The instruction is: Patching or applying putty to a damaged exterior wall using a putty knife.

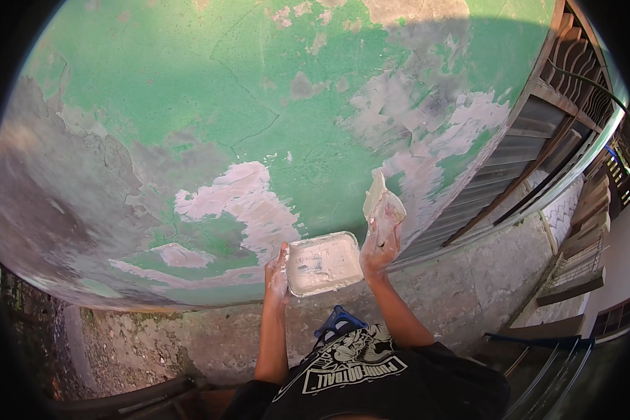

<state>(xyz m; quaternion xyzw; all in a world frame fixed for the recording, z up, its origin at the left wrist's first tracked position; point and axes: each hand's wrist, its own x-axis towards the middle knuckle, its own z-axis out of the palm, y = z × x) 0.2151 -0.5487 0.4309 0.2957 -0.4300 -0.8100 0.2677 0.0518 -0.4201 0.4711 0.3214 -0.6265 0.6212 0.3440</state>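
My left hand [276, 274] grips the left edge of a shallow, rounded rectangular tray [326, 288]. Pale pinkish-white putty [323, 263] coats its inside. Raised just right of the tray, my right hand [383, 246] is closed around a flat, pale spreader [375, 192] smeared with putty; its pointed end faces up toward the wall. White smears cover both hands. In front stands a green wall [315, 161] with peeling paint and bare grey spots. Fresh-looking putty patches lie on it, one left of centre [248, 203] and another at the right [462, 126].
Below the wall runs a rough concrete ledge [455, 301]. A slatted shutter [479, 189] and dark grille [577, 56] border the wall at right. Something blue [339, 322] shows below the tray. A rack of metal bars [546, 371] stands at lower right.
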